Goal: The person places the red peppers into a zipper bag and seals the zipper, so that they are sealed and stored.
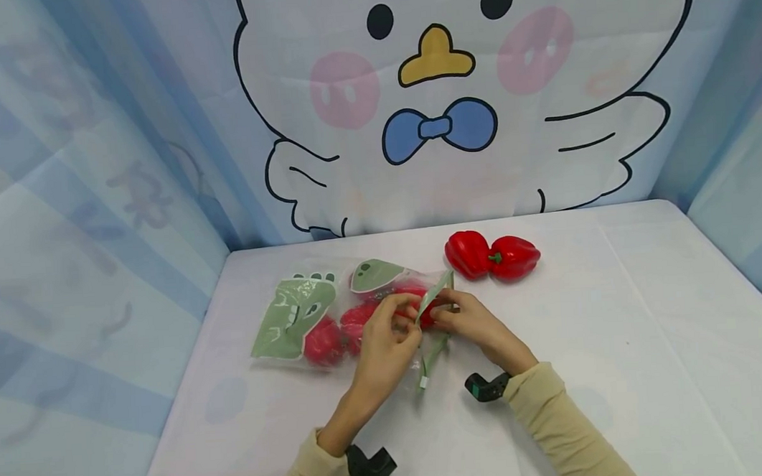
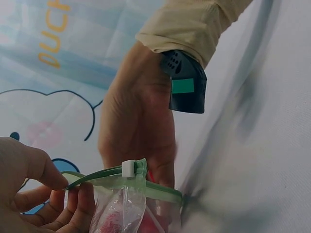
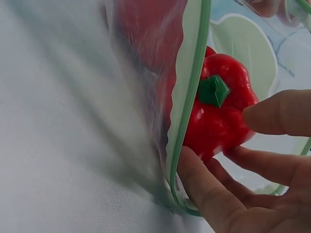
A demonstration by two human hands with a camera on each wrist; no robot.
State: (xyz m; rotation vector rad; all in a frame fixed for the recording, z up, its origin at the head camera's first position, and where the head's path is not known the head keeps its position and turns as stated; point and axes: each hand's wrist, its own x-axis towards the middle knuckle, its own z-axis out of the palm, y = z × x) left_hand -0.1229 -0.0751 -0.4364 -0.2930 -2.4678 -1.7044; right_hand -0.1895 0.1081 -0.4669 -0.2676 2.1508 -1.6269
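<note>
A clear zip bag [image 1: 288, 315] with green cartoon print lies on the table, with several red bell peppers [image 1: 324, 343] inside. My left hand [image 1: 387, 345] pinches the green zip edge [image 2: 99, 174] of the mouth between thumb and fingers, holding it apart. A white slider [image 2: 128, 169] sits at one end of that zip. Inside the mouth, my right hand [image 1: 479, 326] holds a red bell pepper [image 3: 218, 111] with a green stem, thumb on one side and fingers beneath. In the head view, the bag edge and fingers hide much of this pepper.
Two more red bell peppers [image 1: 466, 255] lie side by side behind the right hand, near the table's back edge. A white cloth covers the table [image 1: 651, 339]. Printed curtains [image 1: 95, 210] stand at the back and sides. Each wrist wears a black camera mount [image 1: 370, 465].
</note>
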